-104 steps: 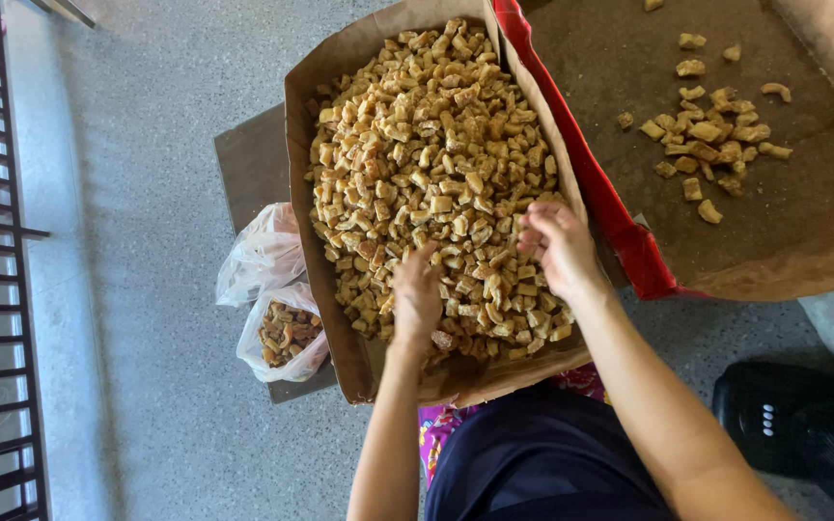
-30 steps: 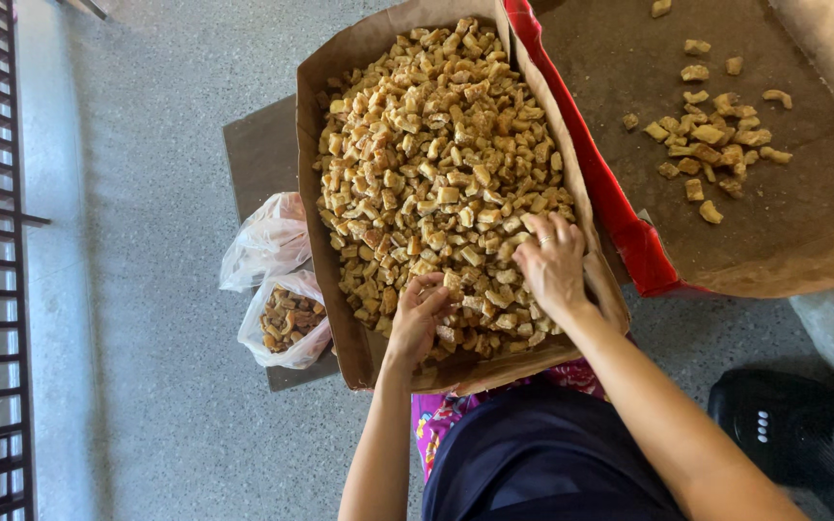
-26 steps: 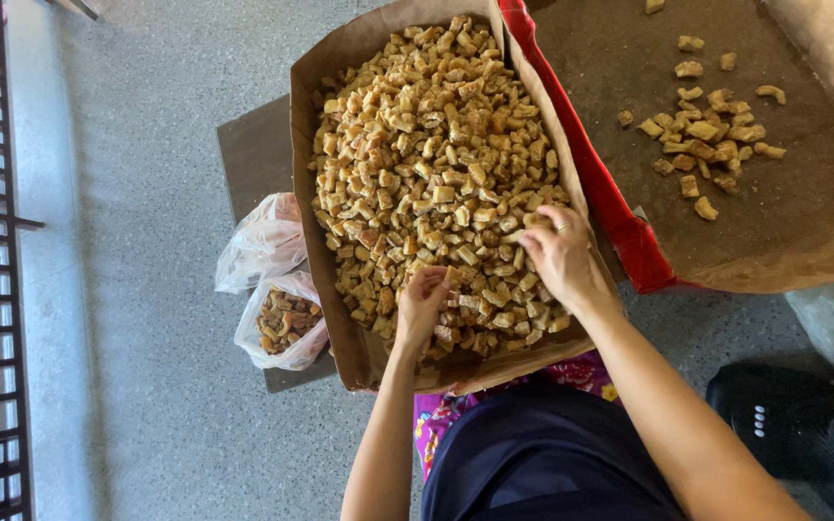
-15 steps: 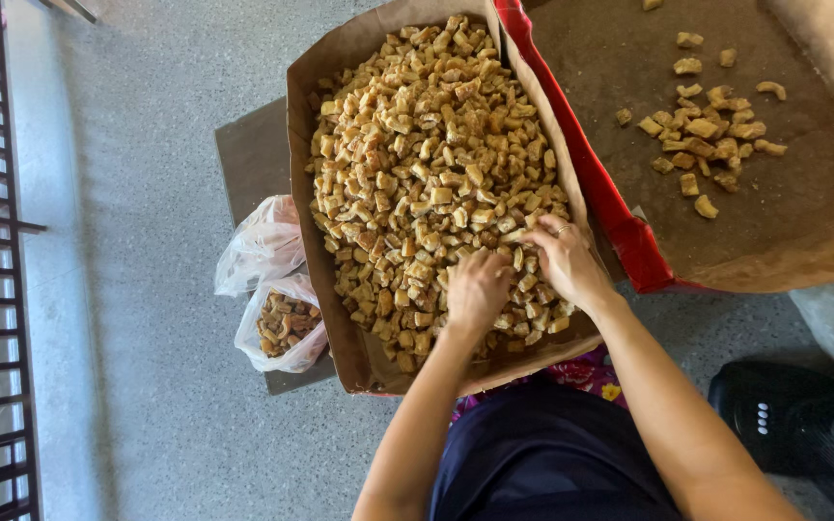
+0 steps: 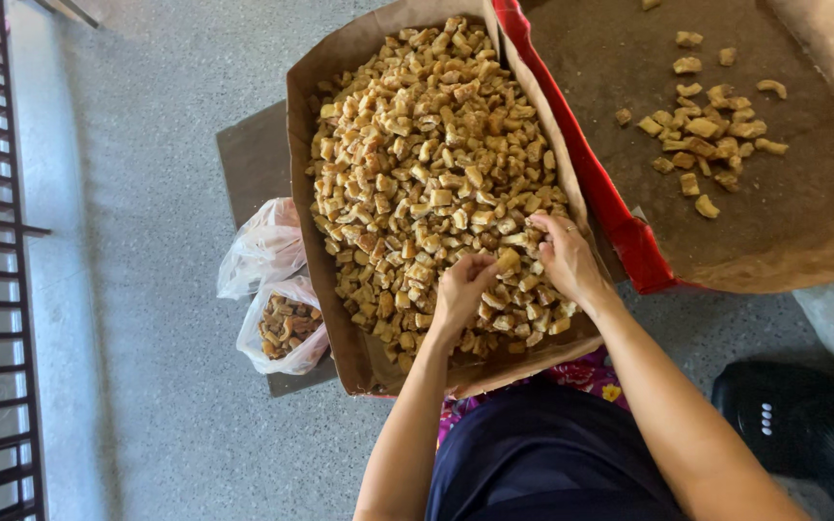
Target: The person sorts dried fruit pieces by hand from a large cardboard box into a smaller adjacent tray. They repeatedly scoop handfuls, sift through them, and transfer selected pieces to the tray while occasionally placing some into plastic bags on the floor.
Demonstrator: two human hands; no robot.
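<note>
We have our left hand (image 5: 458, 294) and right hand (image 5: 564, 256) close together in the near end of the paper-lined tray (image 5: 303, 193), our left fingertips pinched on 1 golden fried piece (image 5: 508, 260). We see 1 plastic bag (image 5: 280, 323) of pieces beside it, and a second tray (image 5: 620, 227) farther right.

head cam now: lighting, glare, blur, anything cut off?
Head view: soft, even daylight, no glare; mild shadow inside the paper-lined tray along its near wall. Golden chunks look sharp, and so do the left hand and right hand. The second tray is cut off at the top and right edges. The plastic bag is bright but not blown out.
</note>
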